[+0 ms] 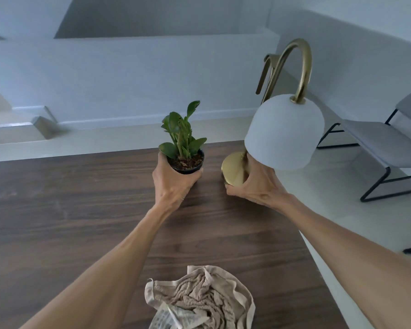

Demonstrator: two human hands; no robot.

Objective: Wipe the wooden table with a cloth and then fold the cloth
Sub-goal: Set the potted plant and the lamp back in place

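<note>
While grips (176, 179) busy — cloth (199, 300) behind, untouched.

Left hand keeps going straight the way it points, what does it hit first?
Nothing on the table, probably. The left hand grips the plant pot near the table far edge; beyond looks like open floor, though depth is unclear.
</note>
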